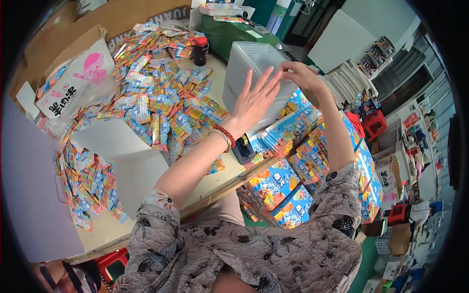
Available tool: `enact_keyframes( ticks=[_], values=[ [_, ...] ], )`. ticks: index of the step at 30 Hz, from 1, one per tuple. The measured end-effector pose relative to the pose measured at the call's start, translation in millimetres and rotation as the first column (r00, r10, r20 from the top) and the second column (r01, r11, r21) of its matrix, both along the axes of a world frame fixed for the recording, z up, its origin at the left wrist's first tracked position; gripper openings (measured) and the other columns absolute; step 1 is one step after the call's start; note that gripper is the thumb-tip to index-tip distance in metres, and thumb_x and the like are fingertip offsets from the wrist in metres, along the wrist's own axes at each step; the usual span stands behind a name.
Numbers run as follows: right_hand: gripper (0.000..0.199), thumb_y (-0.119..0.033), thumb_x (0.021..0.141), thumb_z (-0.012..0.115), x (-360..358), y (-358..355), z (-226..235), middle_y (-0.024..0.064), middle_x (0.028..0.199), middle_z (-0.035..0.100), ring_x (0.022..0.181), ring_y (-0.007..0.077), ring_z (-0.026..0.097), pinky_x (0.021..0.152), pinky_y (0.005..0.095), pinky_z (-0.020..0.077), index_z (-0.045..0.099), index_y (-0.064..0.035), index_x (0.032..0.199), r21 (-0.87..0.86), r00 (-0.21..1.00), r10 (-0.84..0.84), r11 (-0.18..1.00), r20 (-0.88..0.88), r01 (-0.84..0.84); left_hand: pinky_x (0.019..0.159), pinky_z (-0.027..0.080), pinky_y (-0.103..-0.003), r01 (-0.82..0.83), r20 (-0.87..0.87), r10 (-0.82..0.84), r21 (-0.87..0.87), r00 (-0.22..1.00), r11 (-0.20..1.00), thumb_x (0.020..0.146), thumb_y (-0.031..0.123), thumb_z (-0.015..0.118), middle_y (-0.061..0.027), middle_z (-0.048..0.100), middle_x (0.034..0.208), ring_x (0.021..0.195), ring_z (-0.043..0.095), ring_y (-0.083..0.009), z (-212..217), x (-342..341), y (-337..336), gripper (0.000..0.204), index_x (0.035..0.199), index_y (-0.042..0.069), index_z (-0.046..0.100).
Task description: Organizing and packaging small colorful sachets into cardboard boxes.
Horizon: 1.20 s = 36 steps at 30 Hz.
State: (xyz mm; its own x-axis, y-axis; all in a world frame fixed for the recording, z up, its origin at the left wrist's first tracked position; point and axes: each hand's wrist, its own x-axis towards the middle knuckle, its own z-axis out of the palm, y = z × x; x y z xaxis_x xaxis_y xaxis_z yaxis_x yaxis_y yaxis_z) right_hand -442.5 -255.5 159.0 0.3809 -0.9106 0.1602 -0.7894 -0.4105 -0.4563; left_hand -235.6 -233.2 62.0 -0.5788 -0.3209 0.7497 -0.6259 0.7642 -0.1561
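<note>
A tall stack of nested clear plastic boxes (239, 66) stands at the right side of the table. My left hand (256, 102) lies against its near side with the fingers stretched out and spread. At the stack's upper right edge, my right hand (300, 75) has bent fingers pinched on a clear plastic box; the fingertips are partly hidden. Just below my left wrist sits a dark tape dispenser (243, 149). Blue printed cartons (276, 183) are piled beside the table's edge, under my right forearm.
Small colourful packets (156, 105) are heaped over the table. A black bottle with a red lid (200, 52) stands behind them. White card (141, 178) lies at the left near a white printed bag (80, 85). A red stool (375, 124) stands to the right.
</note>
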Motion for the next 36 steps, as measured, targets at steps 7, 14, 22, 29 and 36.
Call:
enact_keyframes(
  ticks=[7, 14, 22, 29, 36],
  values=[
    [0.016, -0.017, 0.089, 0.055, 12.3, -50.3, -2.1, 0.0073, 0.079, 0.060, 0.076, 0.0169, 0.058, 0.071, 0.0319, 0.0454, 0.057, -0.0008, 0.091, -0.237, 0.988, -0.073, 0.966, 0.134, 0.104, 0.110, 0.022, -0.051, -0.015, -0.010, 0.016, 0.023, 1.000, 1.000, 0.076, 0.007, 0.056, -0.0102, 0.045, 0.129, 0.132, 0.032, -0.0284, -5.2, -2.2, -0.7, 0.048, 0.123, 0.004, 0.048],
    [0.021, -0.019, 0.087, 0.053, -16.2, -140.3, 62.1, 0.0113, 0.071, 0.066, 0.069, 0.0195, 0.065, 0.065, 0.0322, 0.0497, 0.060, 0.0002, 0.091, -0.619, 0.830, -0.413, 0.554, 0.376, 0.557, 0.108, 0.027, -0.044, 0.081, -0.046, -0.074, 0.174, 0.996, 0.981, 0.075, 0.008, 0.056, -0.0097, 0.047, 0.124, 0.122, 0.039, -0.0284, 5.4, -11.7, 3.9, 0.050, 0.124, 0.005, 0.048],
    [0.012, -0.011, 0.089, 0.052, -11.3, -96.4, 142.4, 0.0093, 0.074, 0.067, 0.073, 0.0197, 0.067, 0.071, 0.0321, 0.0504, 0.057, -0.0032, 0.096, -0.672, 0.732, -0.127, 0.316, 0.670, 0.670, 0.110, 0.024, -0.044, 0.086, -0.082, -0.076, 0.126, 0.994, 0.988, 0.075, 0.011, 0.057, -0.0118, 0.046, 0.126, 0.124, 0.038, -0.0292, 6.3, -10.5, 7.4, 0.052, 0.124, 0.002, 0.046],
    [0.009, 0.001, 0.084, 0.053, 26.5, -4.0, 74.9, 0.0085, 0.085, 0.054, 0.084, 0.0192, 0.056, 0.077, 0.0277, 0.0440, 0.054, -0.0020, 0.093, -0.714, 0.999, 0.005, 0.700, 0.036, 0.023, 0.105, 0.030, -0.044, 0.333, -0.372, -0.233, 0.231, 0.899, 0.914, 0.081, 0.018, 0.061, -0.0135, 0.048, 0.125, 0.119, 0.044, -0.0284, 4.6, 10.3, 3.4, 0.047, 0.121, -0.001, 0.046],
    [0.009, -0.008, 0.087, 0.061, 56.8, 44.9, -6.3, 0.0057, 0.080, 0.058, 0.075, 0.0127, 0.055, 0.070, 0.0265, 0.0436, 0.058, 0.0000, 0.090, -0.253, 0.995, -0.021, 0.966, 0.099, 0.046, 0.075, 0.049, -0.026, 0.905, -0.926, 0.258, 0.342, 0.278, 0.253, 0.089, 0.032, 0.065, -0.0100, 0.065, 0.088, 0.082, 0.063, -0.0142, 16.6, 13.9, 16.1, 0.053, 0.119, -0.006, 0.043]
  ],
)
